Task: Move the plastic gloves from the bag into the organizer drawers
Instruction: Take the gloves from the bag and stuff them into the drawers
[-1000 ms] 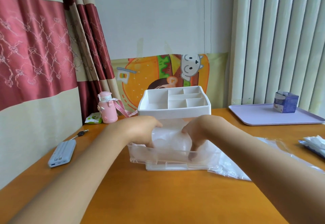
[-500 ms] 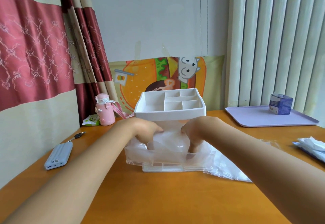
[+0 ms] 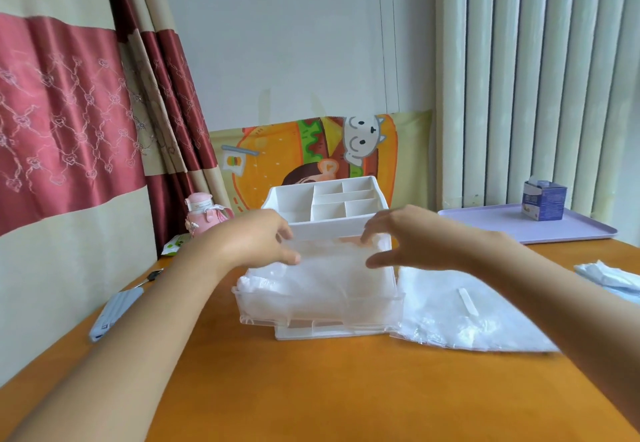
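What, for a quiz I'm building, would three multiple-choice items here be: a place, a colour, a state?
1. Where is the blue box? A on the lilac tray; B on the floor; C on a chair.
2. The bottle left of the organizer is: A green; B pink; C black.
3. The clear drawer is: A shut; B pulled out, holding gloves; C upside down.
Key: A, the box stands on the tray; B, its body is pink; B, it juts forward, gloves heaped inside.
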Available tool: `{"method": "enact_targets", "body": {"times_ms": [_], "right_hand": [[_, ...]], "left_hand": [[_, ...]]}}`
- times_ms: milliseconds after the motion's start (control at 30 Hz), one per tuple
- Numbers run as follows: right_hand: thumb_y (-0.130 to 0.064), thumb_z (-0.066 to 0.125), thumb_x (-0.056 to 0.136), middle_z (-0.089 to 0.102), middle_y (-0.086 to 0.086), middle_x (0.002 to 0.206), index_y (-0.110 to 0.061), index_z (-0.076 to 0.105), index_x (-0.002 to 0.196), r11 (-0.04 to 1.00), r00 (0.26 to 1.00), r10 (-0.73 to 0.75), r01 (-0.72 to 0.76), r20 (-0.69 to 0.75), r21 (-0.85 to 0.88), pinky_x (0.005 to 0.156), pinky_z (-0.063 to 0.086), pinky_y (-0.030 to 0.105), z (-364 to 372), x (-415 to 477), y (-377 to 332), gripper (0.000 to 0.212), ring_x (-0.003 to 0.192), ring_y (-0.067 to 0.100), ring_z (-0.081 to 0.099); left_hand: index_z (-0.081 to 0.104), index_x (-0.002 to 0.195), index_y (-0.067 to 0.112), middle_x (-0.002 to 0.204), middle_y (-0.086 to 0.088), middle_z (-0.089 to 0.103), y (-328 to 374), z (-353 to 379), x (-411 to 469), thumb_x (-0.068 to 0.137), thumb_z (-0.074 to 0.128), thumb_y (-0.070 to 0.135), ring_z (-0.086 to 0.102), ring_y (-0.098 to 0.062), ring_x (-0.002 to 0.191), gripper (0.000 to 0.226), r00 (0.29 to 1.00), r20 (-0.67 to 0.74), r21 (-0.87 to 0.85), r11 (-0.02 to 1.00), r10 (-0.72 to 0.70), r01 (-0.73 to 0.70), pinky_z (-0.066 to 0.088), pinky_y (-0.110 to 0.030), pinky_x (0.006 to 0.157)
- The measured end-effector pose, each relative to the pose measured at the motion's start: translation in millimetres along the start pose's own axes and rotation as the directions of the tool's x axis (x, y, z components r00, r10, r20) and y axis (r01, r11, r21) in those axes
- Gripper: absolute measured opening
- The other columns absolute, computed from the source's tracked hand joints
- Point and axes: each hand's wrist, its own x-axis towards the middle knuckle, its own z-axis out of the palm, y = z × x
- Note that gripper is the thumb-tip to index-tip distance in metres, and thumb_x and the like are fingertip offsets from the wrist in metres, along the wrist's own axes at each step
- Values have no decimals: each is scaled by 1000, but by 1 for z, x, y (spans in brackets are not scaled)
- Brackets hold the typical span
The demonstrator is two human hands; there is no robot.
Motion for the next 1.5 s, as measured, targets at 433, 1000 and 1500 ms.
{"method": "enact_targets", "body": {"times_ms": [433,1000,1500], "right_hand": [[-54,56,88,61,6,64,-6,66,75,751,701,647,-654,-299,92,51,34,31,47,-97,154,51,62,24,53],[-32,59,88,66,1,109,-22,67,113,605,622,755,-783,207,146,73,43,24,113,-128,260,28,91,17,58],[-51,67,80,61,3,97,-13,62,115,392,382,918,-915,107,-95,65,42,27,87,-123,261,53,91,21,59]], "left_hand": [[47,58,11,57,-6,48,189,124,-11,90,56,32,50,-22,66,39,921,-233,-400,832,313,-384,40,-33,62],[20,151,12,160,-3,17,230,257,100,97,38,52,15,-18,146,69,975,43,-222,953,220,-205,12,-43,118],[8,155,21,162,1,1,225,274,116,95,26,64,-2,-19,149,76,976,144,-133,981,160,-141,-2,-52,116]]}}
